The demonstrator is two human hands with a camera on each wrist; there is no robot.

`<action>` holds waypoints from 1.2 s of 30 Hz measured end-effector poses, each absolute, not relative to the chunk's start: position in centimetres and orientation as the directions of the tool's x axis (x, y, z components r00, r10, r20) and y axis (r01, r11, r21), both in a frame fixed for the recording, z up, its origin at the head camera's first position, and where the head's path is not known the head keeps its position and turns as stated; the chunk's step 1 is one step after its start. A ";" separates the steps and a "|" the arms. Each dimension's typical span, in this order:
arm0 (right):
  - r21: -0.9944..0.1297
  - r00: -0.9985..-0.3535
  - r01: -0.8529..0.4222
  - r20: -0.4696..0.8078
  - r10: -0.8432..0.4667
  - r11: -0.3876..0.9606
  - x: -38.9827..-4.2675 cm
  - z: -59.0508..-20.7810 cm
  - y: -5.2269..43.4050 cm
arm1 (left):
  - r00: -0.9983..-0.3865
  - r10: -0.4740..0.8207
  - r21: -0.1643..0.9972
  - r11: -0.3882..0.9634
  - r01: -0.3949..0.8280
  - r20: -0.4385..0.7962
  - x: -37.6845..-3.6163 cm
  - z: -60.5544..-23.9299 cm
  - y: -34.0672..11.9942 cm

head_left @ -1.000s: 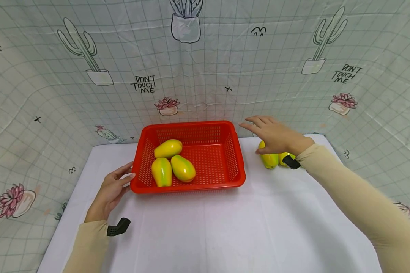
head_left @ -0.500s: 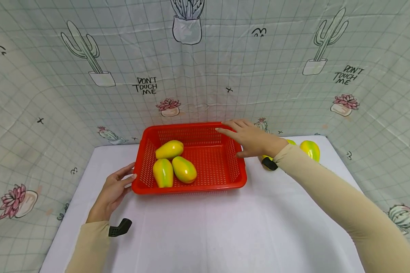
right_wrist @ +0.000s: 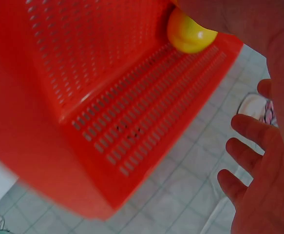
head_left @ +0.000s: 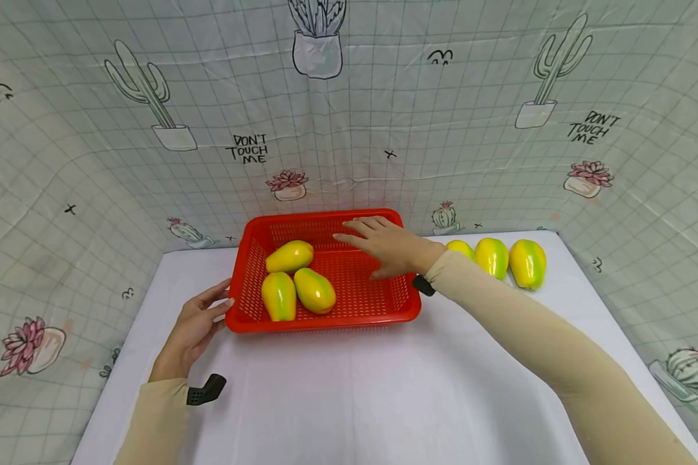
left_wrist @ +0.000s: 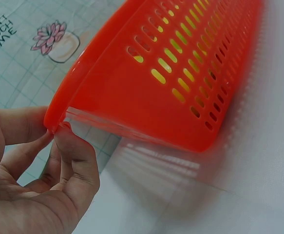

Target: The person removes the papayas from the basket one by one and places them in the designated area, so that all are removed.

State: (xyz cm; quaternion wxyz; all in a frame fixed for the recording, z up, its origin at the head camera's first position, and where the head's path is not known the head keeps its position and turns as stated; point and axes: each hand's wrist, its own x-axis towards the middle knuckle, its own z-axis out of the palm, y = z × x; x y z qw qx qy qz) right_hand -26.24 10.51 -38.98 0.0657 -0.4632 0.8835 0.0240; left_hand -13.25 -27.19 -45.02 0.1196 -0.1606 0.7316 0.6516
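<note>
A red perforated plastic basket [head_left: 324,321] sits on the table with three glossy yellow-green mangoes in its left half: one mango [head_left: 289,256] at the back, a second mango [head_left: 279,296] and a third mango [head_left: 315,290] in front. My left hand [head_left: 190,329] holds the basket's left rim; in the left wrist view its thumb and fingers pinch the rim. Over the basket's right half, my right hand [head_left: 386,247] is spread, fingers pointing left, holding nothing. In the right wrist view, its fingers [right_wrist: 246,157] are apart, with one mango [right_wrist: 190,34] visible inside the basket.
Right of the basket, three more mangoes stand in a row on the white tablecloth [head_left: 349,394]: one mango [head_left: 461,248] partly behind my right sleeve, a mango [head_left: 492,258] and a mango [head_left: 527,263]. A cactus-printed curtain [head_left: 349,116] rises behind and at both sides.
My right hand has moved left, from over the mangoes on the table to above the basket, uncovering those mangoes. My left hand stays at the basket's rim.
</note>
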 end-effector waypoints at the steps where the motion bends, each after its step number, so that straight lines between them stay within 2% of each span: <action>1: -0.019 -0.558 -0.824 -0.145 -0.817 0.567 -26.3 -39.1 10.1 | -0.920 -0.079 0.915 0.098 -0.391 -0.385 -13.2 -45.0 -27.2; 20: 0.040 -0.484 -0.871 -0.240 -0.841 0.490 -26.6 -41.4 5.0 | -0.919 -0.070 0.916 0.081 -0.393 -0.388 -13.4 -44.9 -27.3; 29: 0.105 -0.449 -0.892 -0.305 -0.840 0.439 -26.4 -42.1 3.2 | -0.918 -0.073 0.915 0.078 -0.396 -0.390 -13.5 -44.9 -27.4; 36: 0.085 -0.426 -0.903 -0.311 -0.850 0.421 -26.2 -43.0 2.3 | -0.914 -0.075 0.913 0.067 -0.403 -0.398 -13.4 -45.0 -27.6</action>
